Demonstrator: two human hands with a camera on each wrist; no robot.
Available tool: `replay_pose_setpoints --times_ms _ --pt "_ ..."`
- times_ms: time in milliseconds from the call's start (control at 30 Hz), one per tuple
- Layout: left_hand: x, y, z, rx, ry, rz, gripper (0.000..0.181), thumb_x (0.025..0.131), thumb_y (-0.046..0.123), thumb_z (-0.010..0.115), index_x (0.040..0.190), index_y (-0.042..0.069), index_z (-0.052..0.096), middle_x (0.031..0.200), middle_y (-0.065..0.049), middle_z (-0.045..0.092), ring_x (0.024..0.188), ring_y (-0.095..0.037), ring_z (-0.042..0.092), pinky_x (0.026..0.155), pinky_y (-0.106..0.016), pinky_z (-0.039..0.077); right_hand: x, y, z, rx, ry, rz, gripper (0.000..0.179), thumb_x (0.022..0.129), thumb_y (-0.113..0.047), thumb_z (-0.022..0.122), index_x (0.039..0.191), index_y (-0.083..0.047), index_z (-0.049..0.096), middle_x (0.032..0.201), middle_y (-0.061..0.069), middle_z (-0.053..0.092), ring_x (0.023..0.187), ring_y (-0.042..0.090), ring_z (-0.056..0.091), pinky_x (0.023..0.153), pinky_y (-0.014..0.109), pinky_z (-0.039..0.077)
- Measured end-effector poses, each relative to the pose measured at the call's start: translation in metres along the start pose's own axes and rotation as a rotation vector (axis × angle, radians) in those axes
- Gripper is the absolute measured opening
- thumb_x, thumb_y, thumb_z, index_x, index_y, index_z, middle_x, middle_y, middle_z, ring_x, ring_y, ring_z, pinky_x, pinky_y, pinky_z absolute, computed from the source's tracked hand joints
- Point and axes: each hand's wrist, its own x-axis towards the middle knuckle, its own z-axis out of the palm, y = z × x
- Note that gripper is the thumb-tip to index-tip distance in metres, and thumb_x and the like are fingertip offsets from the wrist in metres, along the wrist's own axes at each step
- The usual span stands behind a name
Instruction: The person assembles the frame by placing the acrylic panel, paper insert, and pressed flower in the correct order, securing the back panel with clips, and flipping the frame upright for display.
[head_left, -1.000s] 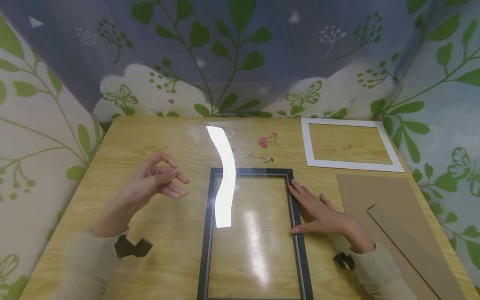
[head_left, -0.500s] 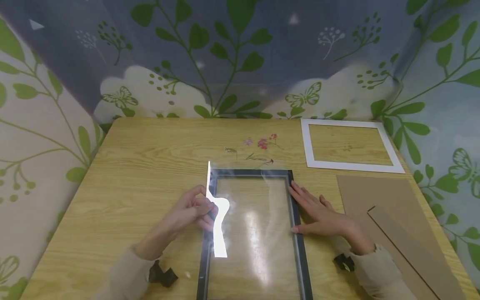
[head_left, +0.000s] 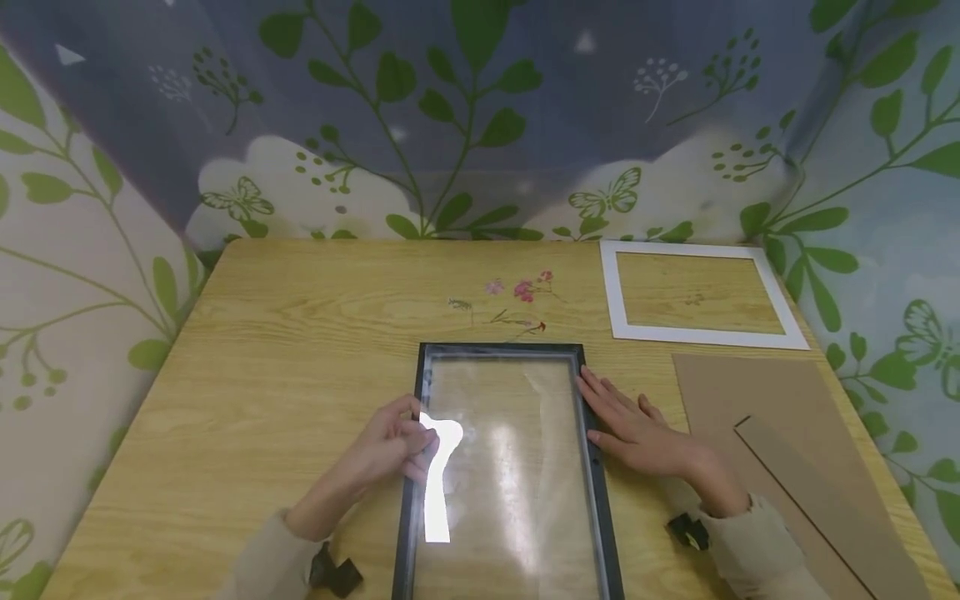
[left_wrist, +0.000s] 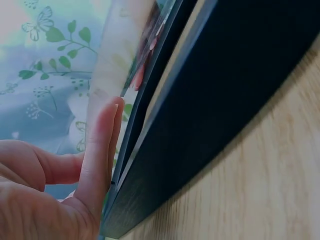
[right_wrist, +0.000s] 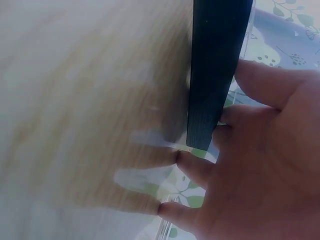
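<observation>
A black picture frame (head_left: 502,351) lies on the wooden table. Over its opening is a clear sheet (head_left: 444,492), which shows a bright white glare at the left. My left hand (head_left: 386,450) pinches this sheet's left edge between thumb and fingers, right beside the frame's left bar. The left wrist view shows the sheet (left_wrist: 117,50) rising at a slant by the frame's dark side (left_wrist: 210,105). With fingers extended, my right hand (head_left: 637,433) rests against the frame's right bar; in the right wrist view its fingertips touch the table beside the bar (right_wrist: 217,75).
Several small pressed flowers (head_left: 523,290) lie beyond the frame's far end. A white mat border (head_left: 622,330) sits at the back right. Nearer on the right is a brown backing board (head_left: 795,392) with a long flap. Leaf-patterned cloth (head_left: 480,200) surrounds the table.
My left hand has moved right and nearer, bringing the clear sheet down toward the frame. The sheet no longer reaches over the flowers. My right hand has stayed at the right bar.
</observation>
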Motion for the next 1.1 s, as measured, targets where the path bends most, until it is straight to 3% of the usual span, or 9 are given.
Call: replay_pose_setpoints --times_ms 233,467,533,667,800,967,1100 --pt "-0.001 -0.002 0.001 0.049 0.037 -0.008 0.012 0.098 0.002 0.056 0.105 0.0 0.046 0.07 -0.007 0.064 0.065 -0.019 0.067 0.051 -0.023 0.049 0.001 0.003 0.003 -0.011 0.013 -0.001 0.071 0.107 -0.032 0.043 0.16 -0.009 0.003 0.167 0.008 -0.004 0.149 0.042 0.003 0.103 0.078 0.001" --pt "0.003 -0.003 0.002 0.025 0.014 -0.007 0.016 0.099 0.002 0.054 0.11 -0.005 0.044 0.09 -0.021 0.071 0.075 -0.034 0.073 0.062 -0.036 0.059 0.001 0.001 0.0 -0.007 -0.01 0.01 0.064 0.107 -0.032 0.042 0.161 -0.015 0.012 0.167 0.009 -0.003 0.148 0.045 0.005 0.104 0.078 0.001" --pt "0.004 -0.002 0.002 0.053 0.023 -0.01 0.015 0.099 0.001 0.054 0.109 -0.005 0.045 0.09 -0.021 0.072 0.07 -0.031 0.072 0.059 -0.034 0.059 0.002 0.001 0.001 -0.002 -0.008 -0.002 0.061 0.107 -0.03 0.043 0.16 -0.015 0.017 0.166 0.01 -0.002 0.147 0.047 0.005 0.104 0.078 0.001" --pt "0.007 0.001 0.001 0.095 -0.019 -0.036 0.015 0.099 0.001 0.054 0.108 -0.006 0.044 0.081 -0.021 0.07 0.062 -0.027 0.07 0.057 -0.037 0.059 0.002 0.003 0.001 -0.001 -0.011 -0.012 0.059 0.107 -0.029 0.043 0.16 -0.016 0.02 0.166 0.01 -0.002 0.147 0.047 0.006 0.103 0.079 0.002" --pt "0.009 0.01 -0.001 0.302 -0.059 -0.044 0.013 0.099 0.006 0.056 0.1 -0.004 0.047 0.064 -0.018 0.064 0.048 -0.023 0.066 0.048 -0.037 0.057 0.002 0.002 0.0 0.007 -0.036 0.001 0.056 0.107 -0.032 0.042 0.159 -0.016 0.025 0.166 0.01 -0.005 0.149 0.043 0.002 0.104 0.077 -0.001" --pt "0.011 0.026 0.002 0.645 -0.028 -0.058 0.021 0.096 0.014 0.064 0.084 0.002 0.052 0.057 -0.011 0.059 0.038 -0.018 0.059 0.039 -0.031 0.051 0.002 0.002 -0.002 -0.007 -0.046 0.003 0.054 0.108 -0.032 0.041 0.158 -0.018 0.027 0.166 0.01 -0.005 0.149 0.042 0.001 0.104 0.078 -0.001" --pt "0.015 0.035 0.008 0.811 0.021 -0.139 0.024 0.093 0.02 0.07 0.083 0.003 0.055 0.062 -0.01 0.059 0.04 -0.019 0.059 0.037 -0.027 0.048 0.002 0.004 -0.001 -0.019 -0.042 0.006 0.055 0.107 -0.033 0.041 0.158 -0.019 0.027 0.166 0.01 -0.004 0.149 0.042 0.001 0.104 0.078 0.0"
